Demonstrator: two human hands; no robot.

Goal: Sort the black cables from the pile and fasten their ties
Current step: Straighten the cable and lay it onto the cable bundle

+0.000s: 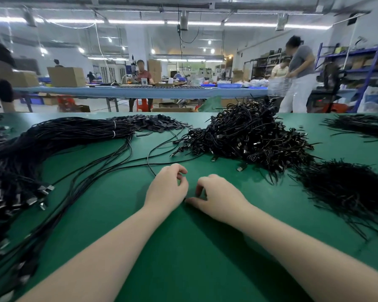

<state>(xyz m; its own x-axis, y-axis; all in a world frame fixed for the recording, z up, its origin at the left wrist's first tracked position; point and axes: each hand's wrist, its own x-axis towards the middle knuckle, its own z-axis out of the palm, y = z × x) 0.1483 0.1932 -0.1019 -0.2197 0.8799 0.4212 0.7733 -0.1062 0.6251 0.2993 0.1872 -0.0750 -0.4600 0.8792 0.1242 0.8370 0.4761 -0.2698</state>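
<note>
My left hand (168,188) and my right hand (216,199) sit close together on the green table (183,258), both with curled fingers. A single black cable (148,162) loops from the left and runs under my left hand, which appears to grip it. My right thumb and fingers pinch a short black end (185,199) that pokes out between the hands; the rest of it is hidden. A big bundle of long black cables (63,136) lies at the left. A heap of coiled cables (249,136) lies behind the hands.
A mound of thin black ties (347,190) sits at the right, with more (358,125) at the far right. Small black tabs (157,124) lie at the back. Loose connector ends (44,190) spread at the left. People work at a blue bench (118,92) beyond.
</note>
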